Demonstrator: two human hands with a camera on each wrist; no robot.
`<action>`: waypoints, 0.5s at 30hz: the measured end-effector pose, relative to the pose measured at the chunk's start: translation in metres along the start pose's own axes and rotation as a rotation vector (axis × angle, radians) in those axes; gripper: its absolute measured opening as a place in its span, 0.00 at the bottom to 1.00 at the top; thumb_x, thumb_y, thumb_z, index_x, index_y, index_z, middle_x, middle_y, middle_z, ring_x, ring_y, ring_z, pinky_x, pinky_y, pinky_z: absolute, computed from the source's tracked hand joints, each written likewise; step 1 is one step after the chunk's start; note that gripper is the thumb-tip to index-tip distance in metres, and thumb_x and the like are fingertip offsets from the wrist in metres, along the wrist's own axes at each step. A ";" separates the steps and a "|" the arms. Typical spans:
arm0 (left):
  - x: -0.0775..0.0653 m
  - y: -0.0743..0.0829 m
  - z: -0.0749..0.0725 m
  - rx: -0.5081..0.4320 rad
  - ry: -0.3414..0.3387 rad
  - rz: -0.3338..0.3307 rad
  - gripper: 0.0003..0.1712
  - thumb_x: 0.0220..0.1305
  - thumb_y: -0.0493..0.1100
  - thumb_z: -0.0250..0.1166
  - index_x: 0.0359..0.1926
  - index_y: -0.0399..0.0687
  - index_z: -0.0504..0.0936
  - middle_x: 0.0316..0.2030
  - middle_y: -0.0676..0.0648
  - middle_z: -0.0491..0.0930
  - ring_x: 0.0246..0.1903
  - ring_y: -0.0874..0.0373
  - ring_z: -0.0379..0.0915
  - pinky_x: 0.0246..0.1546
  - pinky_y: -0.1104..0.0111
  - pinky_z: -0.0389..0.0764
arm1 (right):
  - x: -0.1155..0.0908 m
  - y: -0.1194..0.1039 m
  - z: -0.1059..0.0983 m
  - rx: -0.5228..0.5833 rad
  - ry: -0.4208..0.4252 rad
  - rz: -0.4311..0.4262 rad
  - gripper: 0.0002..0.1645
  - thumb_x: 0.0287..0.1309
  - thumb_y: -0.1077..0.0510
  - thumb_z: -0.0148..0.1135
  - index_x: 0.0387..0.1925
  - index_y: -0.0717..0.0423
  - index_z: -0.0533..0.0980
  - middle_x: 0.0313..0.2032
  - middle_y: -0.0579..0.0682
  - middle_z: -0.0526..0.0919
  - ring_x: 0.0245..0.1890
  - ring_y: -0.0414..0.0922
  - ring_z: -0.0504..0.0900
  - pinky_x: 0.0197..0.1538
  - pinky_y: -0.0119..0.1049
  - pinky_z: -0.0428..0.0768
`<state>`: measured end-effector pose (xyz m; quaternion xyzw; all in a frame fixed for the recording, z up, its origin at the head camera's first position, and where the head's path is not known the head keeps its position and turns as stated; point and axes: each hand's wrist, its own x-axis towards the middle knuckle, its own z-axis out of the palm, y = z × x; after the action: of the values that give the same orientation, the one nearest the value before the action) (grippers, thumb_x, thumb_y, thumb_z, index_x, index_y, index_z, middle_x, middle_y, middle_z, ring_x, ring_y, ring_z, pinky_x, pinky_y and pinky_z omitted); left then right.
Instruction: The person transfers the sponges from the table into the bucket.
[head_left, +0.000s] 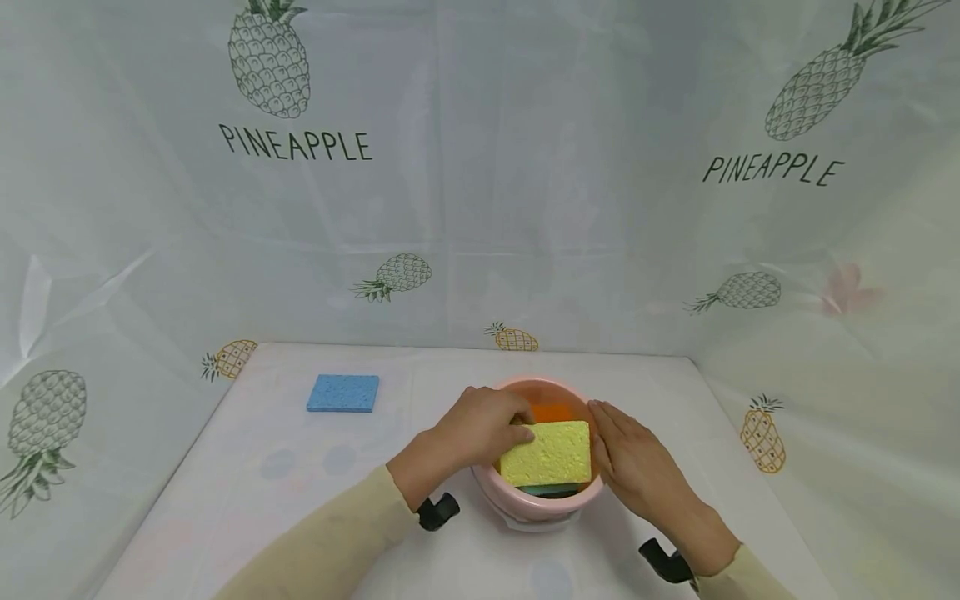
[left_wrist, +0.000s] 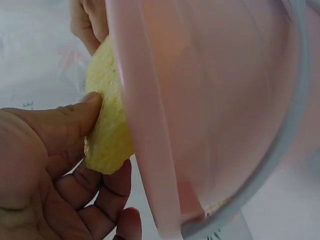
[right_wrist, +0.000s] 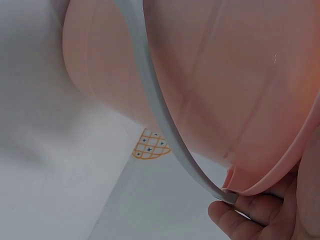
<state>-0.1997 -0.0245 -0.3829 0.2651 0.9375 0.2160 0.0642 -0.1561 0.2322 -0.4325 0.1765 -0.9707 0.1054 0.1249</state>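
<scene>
A pink bucket (head_left: pixel 517 504) stands on the table, a grey handle (left_wrist: pixel 295 95) at its side. My left hand (head_left: pixel 483 425) pinches a yellow sponge (head_left: pixel 551 454) at the bucket's mouth, thumb on its face and fingers behind. In the left wrist view the sponge bulges above the rim. My right hand (head_left: pixel 641 462) rests against the right side of the rim with its fingers extended. In the right wrist view, fingertips (right_wrist: pixel 220 212) are close by the handle's joint. Inside the bucket show an orange piece (head_left: pixel 551 412) and a green-blue edge (head_left: pixel 551 490) beneath the sponge.
A blue sponge (head_left: pixel 342 393) lies flat at the back left of the table (head_left: pixel 315 500). A pineapple-printed sheet (head_left: pixel 510 167) hangs behind and along both sides. Black wrist mounts (head_left: pixel 438 511) are on both of my wrists.
</scene>
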 end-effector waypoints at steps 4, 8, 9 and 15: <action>0.000 0.000 0.001 -0.007 -0.004 0.015 0.10 0.72 0.51 0.69 0.49 0.59 0.91 0.42 0.62 0.89 0.41 0.63 0.81 0.57 0.58 0.77 | 0.000 -0.001 0.000 0.002 0.007 -0.006 0.31 0.80 0.54 0.50 0.75 0.66 0.67 0.72 0.64 0.74 0.72 0.63 0.74 0.71 0.61 0.72; 0.001 0.000 0.005 0.096 0.034 -0.032 0.09 0.72 0.51 0.69 0.46 0.59 0.92 0.40 0.61 0.89 0.43 0.58 0.81 0.51 0.58 0.73 | 0.000 -0.002 0.000 0.002 0.010 -0.010 0.31 0.80 0.55 0.51 0.75 0.67 0.67 0.71 0.65 0.74 0.71 0.64 0.74 0.70 0.62 0.73; 0.001 0.000 0.006 0.125 0.045 -0.042 0.08 0.71 0.51 0.70 0.44 0.59 0.92 0.39 0.60 0.89 0.42 0.57 0.80 0.48 0.58 0.71 | 0.000 -0.002 0.000 0.003 0.012 -0.013 0.31 0.79 0.55 0.52 0.75 0.67 0.67 0.71 0.65 0.75 0.70 0.64 0.75 0.69 0.62 0.73; 0.003 -0.001 0.009 0.158 0.084 -0.025 0.09 0.68 0.55 0.72 0.42 0.60 0.88 0.40 0.58 0.85 0.41 0.57 0.73 0.45 0.58 0.68 | 0.001 -0.002 0.001 0.009 0.015 -0.021 0.31 0.79 0.55 0.52 0.74 0.68 0.67 0.71 0.65 0.75 0.70 0.64 0.75 0.69 0.62 0.74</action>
<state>-0.2007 -0.0205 -0.3919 0.2481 0.9568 0.1514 0.0063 -0.1560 0.2301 -0.4327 0.1865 -0.9673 0.1095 0.1323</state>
